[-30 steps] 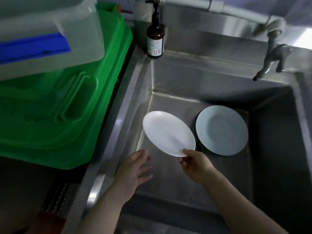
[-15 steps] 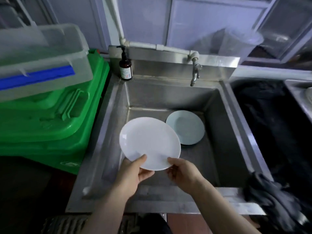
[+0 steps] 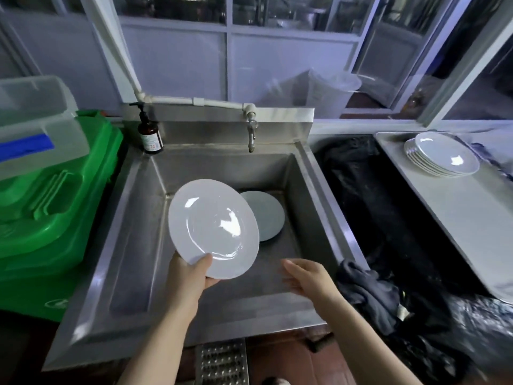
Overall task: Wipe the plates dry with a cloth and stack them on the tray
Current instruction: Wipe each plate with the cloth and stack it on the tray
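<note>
My left hand [image 3: 188, 279] grips the near rim of a white plate [image 3: 213, 226], thumb on top, and holds it tilted above the steel sink [image 3: 133, 245]. More plates [image 3: 266, 215] lie stacked on the sink floor behind it. My right hand [image 3: 308, 276] hovers empty over the sink's near right side, fingers relaxed, a short way left of a dark grey cloth [image 3: 369, 293] bunched on the sink's right rim. A stack of several white plates [image 3: 441, 158] stands on the pale tray [image 3: 458, 218] at the far right.
A tap [image 3: 252, 134] and a brown pump bottle [image 3: 150, 134] stand at the sink's back. Green crates [image 3: 47, 218] topped by a clear lidded box [image 3: 36, 120] fill the left. A black-lined bin [image 3: 388, 218] sits between sink and tray. A floor grate [image 3: 222, 362] lies below.
My right hand has let go of the plate and moved right toward the cloth. The left hand alone now holds the plate, raised higher. The view has pulled back and up.
</note>
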Demonstrator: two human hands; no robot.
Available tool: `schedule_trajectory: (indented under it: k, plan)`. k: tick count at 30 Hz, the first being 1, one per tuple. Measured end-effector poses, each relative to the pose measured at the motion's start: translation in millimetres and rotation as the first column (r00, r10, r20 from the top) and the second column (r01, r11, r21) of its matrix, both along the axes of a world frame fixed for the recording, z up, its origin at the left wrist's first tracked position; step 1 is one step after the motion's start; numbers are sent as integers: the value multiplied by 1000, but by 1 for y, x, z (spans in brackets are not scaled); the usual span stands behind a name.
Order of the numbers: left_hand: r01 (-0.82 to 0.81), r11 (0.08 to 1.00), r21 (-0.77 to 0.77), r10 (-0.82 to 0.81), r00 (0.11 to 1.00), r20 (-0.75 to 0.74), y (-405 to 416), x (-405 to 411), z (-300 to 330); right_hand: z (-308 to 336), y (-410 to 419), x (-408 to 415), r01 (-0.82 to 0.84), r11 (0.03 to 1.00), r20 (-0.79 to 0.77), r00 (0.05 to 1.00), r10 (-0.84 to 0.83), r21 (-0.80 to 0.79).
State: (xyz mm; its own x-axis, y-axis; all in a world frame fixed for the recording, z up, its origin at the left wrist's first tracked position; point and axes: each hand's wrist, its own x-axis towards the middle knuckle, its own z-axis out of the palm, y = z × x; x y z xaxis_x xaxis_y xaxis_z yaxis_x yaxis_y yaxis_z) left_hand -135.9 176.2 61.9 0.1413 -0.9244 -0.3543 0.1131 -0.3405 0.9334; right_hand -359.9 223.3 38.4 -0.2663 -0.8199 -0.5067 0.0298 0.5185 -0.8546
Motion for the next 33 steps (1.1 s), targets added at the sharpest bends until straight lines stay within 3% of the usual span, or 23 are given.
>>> schedule_trajectory:
  k: [2,4,5,8,9,13,18,21,24,28,33]
  plan:
    - [9,999,-34,-5,995,102,0,-17,0,-11,8,-31,-40,999,-209,977,33,-33]
    - [4,998,-70,10,979,206,3,-38,-1,-22,19,-65,-97,995,-440,894,84,-6]
    - [10,996,-90,15,962,272,5,-48,-3,-28,26,-83,-102,995,-563,821,93,15]
    - [20,999,-50,6,879,477,12,-77,-12,-43,43,-130,-153,988,-882,461,93,24]
    - [14,1000,-16,-4,861,508,14,-85,-16,-47,46,-142,-166,984,-909,399,121,58]
    - [29,999,30,-41,834,550,23,-109,-27,-67,48,-166,-302,884,-841,307,445,357]
    - [54,999,-1,-44,822,568,36,-126,-29,-72,40,-175,-386,826,-830,216,514,411]
    - [45,999,-22,-25,832,554,37,-131,-20,-69,35,-181,-408,833,-845,221,487,373]
    - [48,998,-43,-19,857,514,34,-130,-5,-62,32,-181,-407,873,-846,332,417,271]
    - [72,991,-111,-12,885,466,35,-123,26,-33,25,-175,-367,929,-866,448,222,48]
    - [139,963,-230,-28,903,429,34,-107,63,30,2,-148,-381,896,-843,538,13,-229]
